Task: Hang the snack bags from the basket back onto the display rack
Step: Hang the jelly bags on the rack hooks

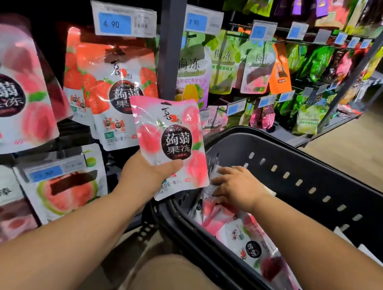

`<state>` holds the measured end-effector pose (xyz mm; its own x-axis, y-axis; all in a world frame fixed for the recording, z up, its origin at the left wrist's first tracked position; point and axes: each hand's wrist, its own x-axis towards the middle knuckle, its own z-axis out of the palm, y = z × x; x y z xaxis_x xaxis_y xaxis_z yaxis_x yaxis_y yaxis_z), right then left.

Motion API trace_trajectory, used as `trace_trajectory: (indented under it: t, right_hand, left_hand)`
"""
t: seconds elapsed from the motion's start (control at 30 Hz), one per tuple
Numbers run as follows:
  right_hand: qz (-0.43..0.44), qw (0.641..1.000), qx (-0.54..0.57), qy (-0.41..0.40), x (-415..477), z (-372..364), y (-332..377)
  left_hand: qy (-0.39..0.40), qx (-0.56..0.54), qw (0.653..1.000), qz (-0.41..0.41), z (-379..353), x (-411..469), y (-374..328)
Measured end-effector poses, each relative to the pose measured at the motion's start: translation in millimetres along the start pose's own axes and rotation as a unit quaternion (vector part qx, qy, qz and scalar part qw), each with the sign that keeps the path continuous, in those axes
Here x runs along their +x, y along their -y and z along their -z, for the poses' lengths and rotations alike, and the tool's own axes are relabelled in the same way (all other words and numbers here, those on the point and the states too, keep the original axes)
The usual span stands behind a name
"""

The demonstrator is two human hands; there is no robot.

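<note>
My left hand point(144, 175) grips a pink peach jelly bag point(174, 140) by its lower edge and holds it upright in front of the display rack point(168, 44). To the right stands the dark plastic basket point(316, 166). My right hand point(238, 186) reaches down into it, fingers curled onto another bag point(211, 191) standing on edge. Several more pink bags point(245, 244) lie in the basket under my right forearm. Matching peach bags point(9, 96) hang at the far left of the rack, strawberry bags point(110, 90) beside them.
Blue price tags point(115, 23) hang at the ends of the rack hooks. Green and orange snack bags point(256, 68) fill the rack section to the right. Watermelon bags point(65, 189) hang lower left. My knee point(179, 286) is at the bottom. Wooden floor point(367, 148) lies at right.
</note>
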<state>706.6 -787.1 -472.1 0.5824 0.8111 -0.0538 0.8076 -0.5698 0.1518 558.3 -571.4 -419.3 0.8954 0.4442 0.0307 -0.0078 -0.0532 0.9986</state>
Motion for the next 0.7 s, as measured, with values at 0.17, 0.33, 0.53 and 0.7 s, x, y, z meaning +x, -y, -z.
trace_trajectory:
  t: [0.17, 0.33, 0.53, 0.7]
  right_hand:
    - [-0.009, 0.999, 0.003, 0.044, 5.7, -7.1, 1.7]
    - [-0.039, 0.997, 0.061, 0.038, -2.7, -5.7, -4.1]
    - [-0.149, 0.975, 0.148, -0.077, -29.3, 14.2, -11.3]
    - [-0.270, 0.884, 0.314, -0.215, -44.0, 40.4, -19.8]
  left_hand:
    - [0.000, -0.005, 1.000, -0.006, 0.2, 1.0, 2.9]
    - [0.001, -0.028, 1.000, -0.002, 0.0, -0.6, 3.9]
    - [-0.002, -0.099, 0.995, 0.018, 3.6, -4.7, -2.3]
    - [-0.015, -0.126, 0.992, 0.011, 16.8, -5.7, -19.5]
